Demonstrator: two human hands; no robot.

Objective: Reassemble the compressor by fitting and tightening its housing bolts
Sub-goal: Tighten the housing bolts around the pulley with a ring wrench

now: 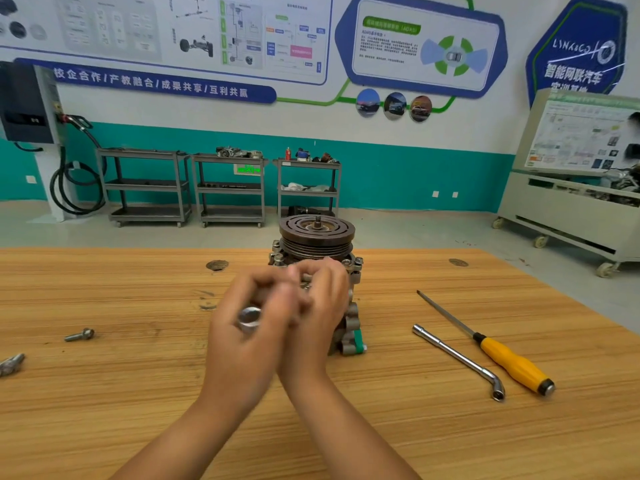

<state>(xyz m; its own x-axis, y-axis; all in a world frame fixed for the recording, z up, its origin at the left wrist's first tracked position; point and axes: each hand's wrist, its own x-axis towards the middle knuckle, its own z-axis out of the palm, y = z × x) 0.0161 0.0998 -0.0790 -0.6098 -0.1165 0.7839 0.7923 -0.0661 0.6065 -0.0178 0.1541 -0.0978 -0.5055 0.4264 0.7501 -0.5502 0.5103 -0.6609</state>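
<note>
The compressor (317,237) is standing upright on the table (138,393), pulley up, just beyond both hands. The left hand (239,344) is curling its fingers round a shiny socket (249,318). The right hand (317,306), nearer the flange, is showing too blurred to tell its grip. A bolt (79,335) is lying well left.

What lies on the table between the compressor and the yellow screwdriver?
In the head view, a chrome L-shaped socket wrench lies there on the wooden table, beside the screwdriver and apart from the compressor.
</note>
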